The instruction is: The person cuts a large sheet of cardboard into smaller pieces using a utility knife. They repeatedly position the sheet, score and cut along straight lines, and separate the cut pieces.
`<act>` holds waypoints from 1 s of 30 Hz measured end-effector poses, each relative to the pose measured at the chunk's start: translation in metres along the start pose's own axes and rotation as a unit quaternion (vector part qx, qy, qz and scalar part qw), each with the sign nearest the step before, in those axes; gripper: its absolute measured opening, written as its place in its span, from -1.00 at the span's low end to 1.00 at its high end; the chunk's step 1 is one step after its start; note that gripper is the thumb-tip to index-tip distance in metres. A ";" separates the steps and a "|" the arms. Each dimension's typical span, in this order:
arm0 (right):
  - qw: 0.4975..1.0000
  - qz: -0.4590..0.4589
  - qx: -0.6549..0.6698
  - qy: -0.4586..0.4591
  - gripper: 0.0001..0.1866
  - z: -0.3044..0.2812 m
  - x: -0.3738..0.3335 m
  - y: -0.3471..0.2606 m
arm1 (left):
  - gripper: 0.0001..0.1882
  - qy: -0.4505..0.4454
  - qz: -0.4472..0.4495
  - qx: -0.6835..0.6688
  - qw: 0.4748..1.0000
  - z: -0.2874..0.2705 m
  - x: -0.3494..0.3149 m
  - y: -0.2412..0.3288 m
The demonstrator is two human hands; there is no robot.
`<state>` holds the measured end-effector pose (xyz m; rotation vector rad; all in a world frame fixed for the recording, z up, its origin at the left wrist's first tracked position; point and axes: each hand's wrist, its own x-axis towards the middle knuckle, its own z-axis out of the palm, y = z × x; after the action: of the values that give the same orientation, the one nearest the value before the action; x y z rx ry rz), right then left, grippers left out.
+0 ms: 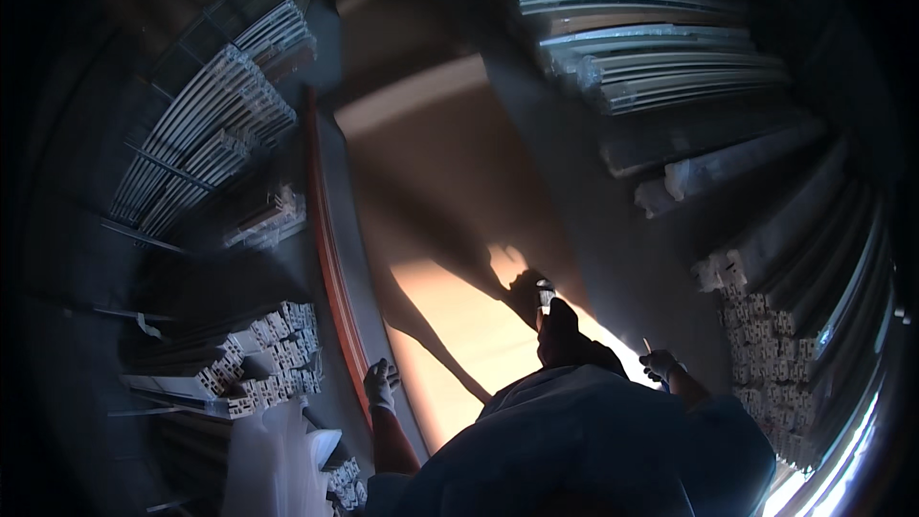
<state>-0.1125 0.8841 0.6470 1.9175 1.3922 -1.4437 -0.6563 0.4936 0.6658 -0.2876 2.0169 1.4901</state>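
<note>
My left hand (381, 384), in a pale glove with bare-looking fingertips, hangs at my left side. Its fingers are loosely bent and apart, and I see nothing in them. Beside it runs a long, narrow reddish-orange strip (331, 268), which looks to be at floor level; I cannot make out any contact. On my other side, my right hand (659, 364), also gloved, is closed around a thin pale stick-like thing (646, 346) that points up from the fingers. A small bit of blue shows below that hand; its kind is unclear.
Brown sheeting (431, 163) covers the aisle floor, partly sunlit, with my shoe (546, 295) on it. Racks at left hold bundled pale profiles (215, 120) and stacked hollow profiles (278, 359). Wrapped long bars (670, 77) and more hollow profiles (766, 354) line the right.
</note>
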 end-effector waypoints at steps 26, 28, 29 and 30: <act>0.990 -0.029 0.100 -0.093 -0.83 -0.035 0.160 -0.685 | -0.56 0.015 -0.072 0.005 0.997 0.179 0.427 0.409; 0.992 -0.021 0.093 -0.088 -0.82 -0.032 0.176 -0.711 | -0.59 -0.005 -0.014 -0.005 1.000 0.201 0.466 0.457; 0.993 -0.017 0.097 -0.070 -0.82 -0.035 0.183 -0.724 | -0.57 -0.017 -0.003 -0.017 1.000 0.211 0.484 0.475; 0.988 -0.021 0.105 -0.116 -0.80 -0.041 0.193 -0.742 | -0.57 -0.012 -0.009 -0.026 1.000 0.220 0.500 0.486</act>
<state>-0.7292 1.3398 0.6850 1.7778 1.2227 -1.8309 -1.2239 0.9522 0.7176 -0.3072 1.9543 1.5280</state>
